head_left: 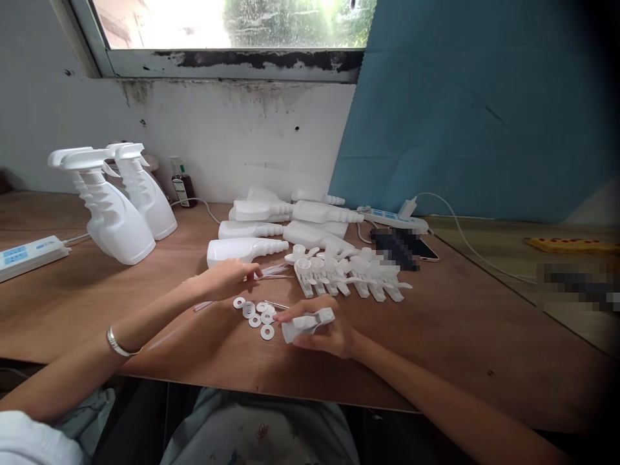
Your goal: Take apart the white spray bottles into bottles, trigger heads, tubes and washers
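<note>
My right hand [329, 329] is closed around a white spray trigger head [307, 325], holding it just above the table. My left hand [232, 278] reaches over a small bundle of thin clear plastic tubes [274, 270], its fingers curled and pinched at them; how many it grips is hidden. Between the hands lie several flat white washers [267, 332], with a thin metal rod [277, 305] beside them. Beyond my right hand, more white trigger heads [334, 278] lie close together in rows.
Several white bottles [245, 248] lie on their sides toward the wall. Assembled spray bottles [121, 223] stand at the left, near a small dark bottle [183, 187]. Power strips [33, 255] sit left and back right, and a dark phone [421, 245] lies at the right.
</note>
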The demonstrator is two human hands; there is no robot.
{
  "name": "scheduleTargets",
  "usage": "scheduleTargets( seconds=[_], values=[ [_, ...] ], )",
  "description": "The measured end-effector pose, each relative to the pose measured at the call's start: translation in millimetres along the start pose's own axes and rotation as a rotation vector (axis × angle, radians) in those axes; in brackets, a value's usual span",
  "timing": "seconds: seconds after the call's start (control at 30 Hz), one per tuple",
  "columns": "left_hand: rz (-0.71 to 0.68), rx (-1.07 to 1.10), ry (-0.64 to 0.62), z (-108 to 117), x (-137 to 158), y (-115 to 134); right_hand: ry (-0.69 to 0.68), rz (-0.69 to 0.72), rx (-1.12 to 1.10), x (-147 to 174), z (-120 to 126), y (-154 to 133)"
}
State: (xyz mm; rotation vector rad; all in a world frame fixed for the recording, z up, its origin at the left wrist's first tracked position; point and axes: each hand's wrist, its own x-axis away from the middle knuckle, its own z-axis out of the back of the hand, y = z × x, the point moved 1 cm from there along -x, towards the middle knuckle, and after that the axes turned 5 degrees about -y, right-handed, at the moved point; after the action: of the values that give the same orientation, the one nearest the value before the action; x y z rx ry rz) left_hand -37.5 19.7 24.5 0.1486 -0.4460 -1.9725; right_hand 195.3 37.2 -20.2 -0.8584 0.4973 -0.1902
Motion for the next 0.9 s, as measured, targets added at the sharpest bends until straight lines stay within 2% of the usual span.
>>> scheduleTargets(
  seconds=[0.07, 0.13, 0.3, 0.37, 0.5, 0.63, 0.9],
  values=[
    [-0.004, -0.226, 0.100, -5.5, -15.0, 1.6, -0.011, 0.011, -0.053, -1.1, -4.6, -0.6],
    [0.014, -0.353, 0.161, -6.3, -28.8, 5.3, -0.002, 0.014, -0.090, -1.0, -6.7, -0.4],
    [0.117, -0.516, 0.134, -3.6, -49.0, 11.9, 0.022, 0.010, -0.099, 0.9, -5.1, 1.0],
    [0.152, -0.539, 0.126, -7.8, -51.2, 11.6, 0.014, 0.000, -0.090, 1.2, -4.7, 0.4],
    [0.194, -0.553, 0.186, -21.8, -49.1, 9.6, 0.010, -0.011, -0.071, 0.9, -5.0, -1.1],
    [0.168, -0.565, 0.212, -32.6, -46.3, 8.0, 0.012, -0.005, -0.075, 0.4, -5.4, -1.8],
    [0.157, -0.532, 0.137, -40.4, -41.4, -1.6, -0.001, -0.042, -0.081, 1.1, -5.1, -2.9]
  ],
)
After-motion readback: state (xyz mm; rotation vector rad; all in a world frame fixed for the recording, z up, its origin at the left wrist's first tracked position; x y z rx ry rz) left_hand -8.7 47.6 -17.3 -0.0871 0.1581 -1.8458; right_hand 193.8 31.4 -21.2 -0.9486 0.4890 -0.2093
